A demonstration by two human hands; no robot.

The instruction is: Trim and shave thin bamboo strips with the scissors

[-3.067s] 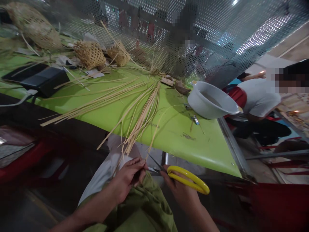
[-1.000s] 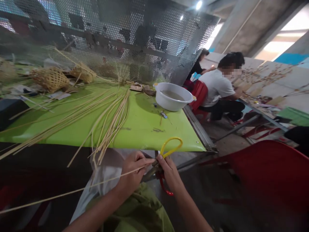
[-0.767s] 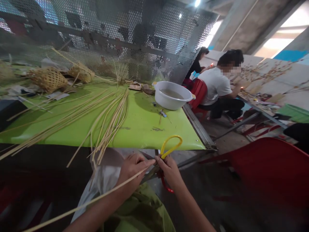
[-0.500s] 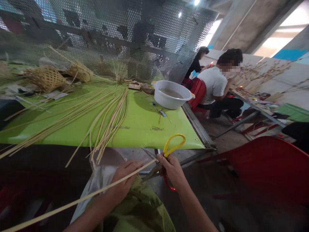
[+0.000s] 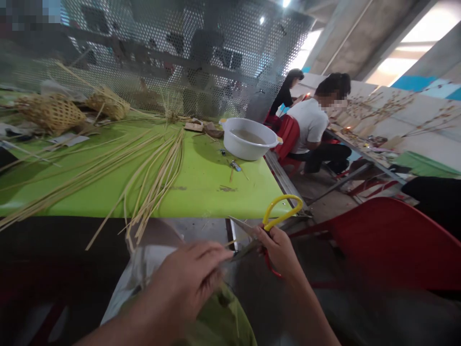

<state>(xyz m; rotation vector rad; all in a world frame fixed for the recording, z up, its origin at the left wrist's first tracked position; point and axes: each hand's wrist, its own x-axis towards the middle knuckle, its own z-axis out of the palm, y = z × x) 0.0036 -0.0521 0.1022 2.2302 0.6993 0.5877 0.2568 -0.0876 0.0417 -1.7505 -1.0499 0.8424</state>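
Observation:
My right hand [image 5: 277, 247] is wrapped round a pair of scissors [image 5: 283, 211] with one yellow and one red handle. Their blades are spread and point left, toward my other hand. My left hand [image 5: 196, 269], a little blurred, is closed with its fingertips near the lower blade. A short stretch of pale bamboo strip [image 5: 234, 242] shows between my left fingertips and the scissors; my left hand hides the rest of it. Both hands are over my lap, in front of the table edge.
On the green table [image 5: 201, 197] lie several loose strips [image 5: 158, 178], two woven baskets [image 5: 54, 113] and a white basin [image 5: 248, 144] of cloudy water. A perforated metal screen [image 5: 151, 53] stands behind. A red chair [image 5: 392, 245] is at right; two people sit beyond.
My left hand has risen and come closer to the camera, and the long strip across my forearm is out of sight. The scissors and my right hand sit farther right in view.

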